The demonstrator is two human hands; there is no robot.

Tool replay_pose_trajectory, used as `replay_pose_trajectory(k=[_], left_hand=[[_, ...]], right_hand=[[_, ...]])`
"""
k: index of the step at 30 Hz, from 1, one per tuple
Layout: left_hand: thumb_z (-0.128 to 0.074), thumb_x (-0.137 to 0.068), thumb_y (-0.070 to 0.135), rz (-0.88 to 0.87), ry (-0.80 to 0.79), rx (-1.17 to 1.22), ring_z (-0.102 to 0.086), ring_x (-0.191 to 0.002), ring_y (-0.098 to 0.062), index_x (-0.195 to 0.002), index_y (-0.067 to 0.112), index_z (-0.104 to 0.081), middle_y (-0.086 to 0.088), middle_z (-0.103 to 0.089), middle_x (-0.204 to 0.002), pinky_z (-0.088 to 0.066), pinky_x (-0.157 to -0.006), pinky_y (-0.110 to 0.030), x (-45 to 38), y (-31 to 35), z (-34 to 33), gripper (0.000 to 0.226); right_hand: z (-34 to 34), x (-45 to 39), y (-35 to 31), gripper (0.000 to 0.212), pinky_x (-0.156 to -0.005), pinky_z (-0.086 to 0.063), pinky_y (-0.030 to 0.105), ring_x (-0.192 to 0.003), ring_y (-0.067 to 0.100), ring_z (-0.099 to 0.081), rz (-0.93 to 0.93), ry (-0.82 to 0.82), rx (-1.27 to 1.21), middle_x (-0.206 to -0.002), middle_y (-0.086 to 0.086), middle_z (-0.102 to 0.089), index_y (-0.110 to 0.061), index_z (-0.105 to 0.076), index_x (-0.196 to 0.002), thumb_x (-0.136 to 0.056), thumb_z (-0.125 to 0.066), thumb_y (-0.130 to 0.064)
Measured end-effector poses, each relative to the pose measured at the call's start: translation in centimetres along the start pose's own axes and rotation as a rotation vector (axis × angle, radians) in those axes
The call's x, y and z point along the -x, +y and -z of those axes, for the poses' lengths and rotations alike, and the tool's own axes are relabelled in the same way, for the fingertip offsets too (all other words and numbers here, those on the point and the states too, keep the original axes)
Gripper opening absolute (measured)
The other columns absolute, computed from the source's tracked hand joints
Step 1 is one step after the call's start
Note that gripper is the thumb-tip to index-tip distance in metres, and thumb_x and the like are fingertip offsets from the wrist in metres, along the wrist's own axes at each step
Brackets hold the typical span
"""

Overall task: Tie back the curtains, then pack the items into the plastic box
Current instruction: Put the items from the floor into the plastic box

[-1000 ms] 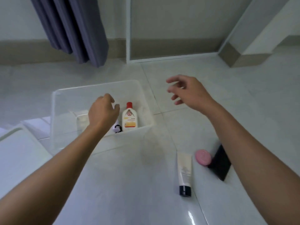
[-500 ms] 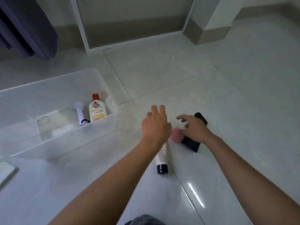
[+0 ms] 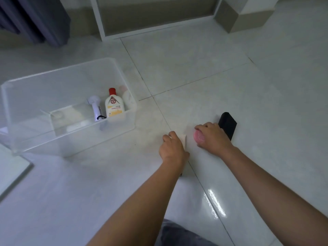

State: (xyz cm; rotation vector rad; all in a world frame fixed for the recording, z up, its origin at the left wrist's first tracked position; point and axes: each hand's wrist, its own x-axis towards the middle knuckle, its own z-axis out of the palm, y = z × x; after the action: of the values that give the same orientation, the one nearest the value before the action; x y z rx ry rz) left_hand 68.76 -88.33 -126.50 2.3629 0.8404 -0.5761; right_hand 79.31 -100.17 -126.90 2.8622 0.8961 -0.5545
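Note:
A clear plastic box (image 3: pixel 21 110) stands on the tiled floor at the left. Inside it lie a white bottle with a red cap (image 3: pixel 114 105) and a small white handheld device (image 3: pixel 95 109). To the right of the box, my left hand (image 3: pixel 173 150) grips a cream tube (image 3: pixel 183 139) lying on the floor; most of the tube is hidden under the hand. My right hand (image 3: pixel 213 137) is curled round a pink round item (image 3: pixel 198 136). A black flat case (image 3: pixel 228 124) lies just behind the right hand.
Dark curtains (image 3: pixel 35 16) hang at the top left. A white door frame (image 3: pixel 99 20) and a wall corner (image 3: pixel 248 13) line the back. A white lid or board (image 3: pixel 12 167) lies at the left edge. My knee (image 3: pixel 179 235) shows at the bottom.
Both hands came away from the box and dropped to the floor items. The left hand now grips the tube and the right hand has closed round the pink item.

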Motion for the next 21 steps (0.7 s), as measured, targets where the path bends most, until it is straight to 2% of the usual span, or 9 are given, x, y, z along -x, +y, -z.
replay_pose_trajectory(k=[3, 7, 11, 14, 18, 21], left_hand=[[-0.06, -0.082, 0.043, -0.018, 0.037, 0.068, -0.055, -0.106, -0.031, -0.131, 0.006, -0.031, -0.013, -0.042, -0.123, -0.046, -0.077, -0.034, 0.3, -0.6, 1.1, 0.068], [-0.039, -0.093, 0.038, -0.021, 0.057, 0.22, -0.053, -0.11, -0.038, -0.124, 0.005, -0.041, -0.02, -0.051, -0.121, -0.043, -0.089, -0.039, 1.3, -0.9, 4.7, 0.046], [-0.034, -0.096, 0.029, -0.085, 0.168, 0.418, -0.056, -0.098, -0.041, -0.11, 0.004, -0.043, -0.024, -0.059, -0.107, -0.037, -0.072, -0.038, 2.9, -1.8, 11.8, 0.031], [-0.037, -0.096, 0.028, -0.087, 0.33, 0.596, -0.055, -0.094, -0.039, -0.1, 0.008, -0.038, -0.023, -0.058, -0.099, -0.035, -0.069, -0.036, 3.8, -4.8, 17.7, 0.021], [-0.038, -0.096, 0.029, 0.033, 0.53, 0.729, -0.056, -0.097, -0.037, -0.104, 0.006, -0.044, -0.02, -0.057, -0.099, -0.043, -0.074, -0.038, 3.5, -11.5, 23.3, 0.025], [-0.032, -0.097, 0.028, 0.193, 0.517, 0.724, -0.055, -0.102, -0.038, -0.113, 0.0, -0.045, -0.023, -0.058, -0.112, -0.042, -0.075, -0.038, 1.9, -16.8, 24.2, 0.034]], right_hand=[[0.3, -0.2, -0.4, 0.061, -0.092, -0.047, 0.039, -0.116, 0.029, -0.048, -0.01, 0.016, -0.051, -0.13, 0.008, -0.052, -0.023, -0.045, -0.137, -0.082, -0.066, -0.04], [3.3, -1.6, -2.1, 0.06, -0.091, -0.047, 0.039, -0.11, 0.034, -0.056, -0.06, 0.132, -0.312, -0.128, 0.013, -0.051, -0.021, -0.051, -0.131, -0.076, -0.071, -0.033], [8.6, -3.6, -7.1, 0.058, -0.086, -0.05, 0.037, -0.098, 0.031, -0.061, 0.003, 0.421, -0.538, -0.118, 0.009, -0.056, -0.024, -0.057, -0.122, -0.069, -0.078, -0.036], [12.7, -4.6, -12.8, 0.056, -0.082, -0.049, 0.03, -0.096, 0.024, -0.061, 0.156, 0.525, -0.673, -0.117, 0.005, -0.056, -0.025, -0.056, -0.122, -0.071, -0.077, -0.036], [15.6, -5.7, -21.1, 0.056, -0.083, -0.053, 0.034, -0.097, 0.021, -0.06, 0.363, 0.503, -0.735, -0.118, 0.003, -0.055, -0.026, -0.055, -0.124, -0.073, -0.076, -0.036], [15.2, -6.9, -26.2, 0.056, -0.088, -0.05, 0.034, -0.099, 0.026, -0.058, 0.458, 0.357, -0.606, -0.117, 0.008, -0.051, -0.027, -0.055, -0.125, -0.072, -0.074, -0.032]])
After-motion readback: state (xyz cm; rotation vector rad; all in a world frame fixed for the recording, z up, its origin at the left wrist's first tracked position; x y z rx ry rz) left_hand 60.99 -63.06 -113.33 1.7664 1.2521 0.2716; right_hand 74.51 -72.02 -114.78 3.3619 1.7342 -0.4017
